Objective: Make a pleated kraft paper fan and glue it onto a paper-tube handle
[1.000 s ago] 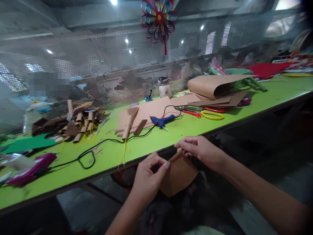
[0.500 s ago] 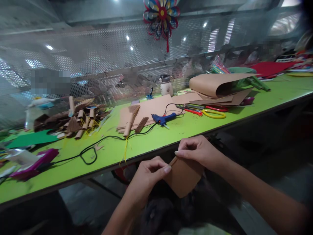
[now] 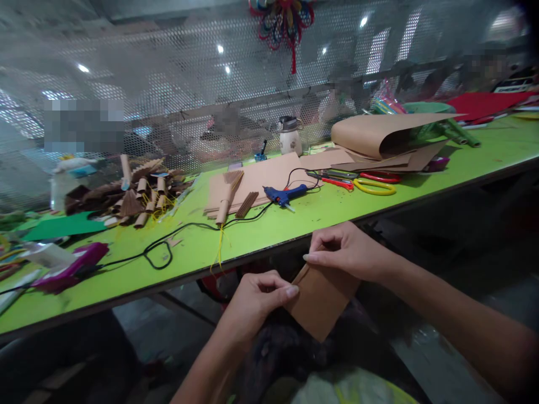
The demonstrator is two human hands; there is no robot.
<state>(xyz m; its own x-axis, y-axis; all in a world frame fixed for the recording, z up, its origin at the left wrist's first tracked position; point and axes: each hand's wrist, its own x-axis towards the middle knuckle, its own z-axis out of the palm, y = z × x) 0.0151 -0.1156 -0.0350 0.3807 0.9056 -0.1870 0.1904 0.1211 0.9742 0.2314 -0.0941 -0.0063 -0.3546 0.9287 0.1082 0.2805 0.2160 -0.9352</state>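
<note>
A piece of brown kraft paper hangs over my lap, its upper edge folded into a narrow strip. My left hand pinches the left end of that fold between thumb and fingers. At the fold's other end, my right hand grips the paper the same way. Beyond my hands, on the green table, lie a blue glue gun, a small pleated brown paper strip and a rolled paper piece with a fanned top and yellow strings.
Brown sheets lie behind the glue gun, near scissors with yellow handles and a white bottle. Finished-looking paper rolls pile up at left. A black cord runs to a purple power strip. The table edge lies just beyond my hands.
The view has tilted slightly down and shifted a little left. Both hands keep hold of the paper, whose face now turns more toward me.
</note>
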